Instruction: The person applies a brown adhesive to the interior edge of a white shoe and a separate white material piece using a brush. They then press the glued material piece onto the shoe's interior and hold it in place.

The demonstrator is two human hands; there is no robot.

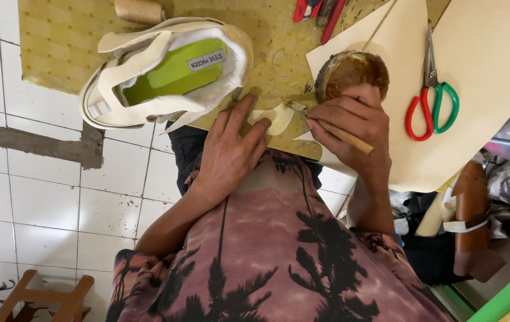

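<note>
Left hand (231, 152) pressed flat on a cream cut-out piece (274, 119) at the bench (64, 42) edge; right hand (350, 122) pinched a wooden-handled brush (341, 134), tip on the piece. Coating appeared underway; the cream shoe (165, 71) lay apart, unattached.

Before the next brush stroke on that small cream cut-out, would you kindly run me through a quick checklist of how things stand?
1. Small cream curved cut-out piece pinned flat on the yellow worktable: ok, the left hand presses on it.
2. Wooden-handled brush gripped: ok, the right hand holds it, tip at the piece.
3. Round brown glue pot within reach: ok, just beyond the right hand.
4. Glue on the brush tip: cannot tell.
5. Cream strappy shoe with green insole apart from the brush: ok, it lies to the left.
6. Red-and-green-handled scissors out of the way: ok, on the cream sheet.
</note>
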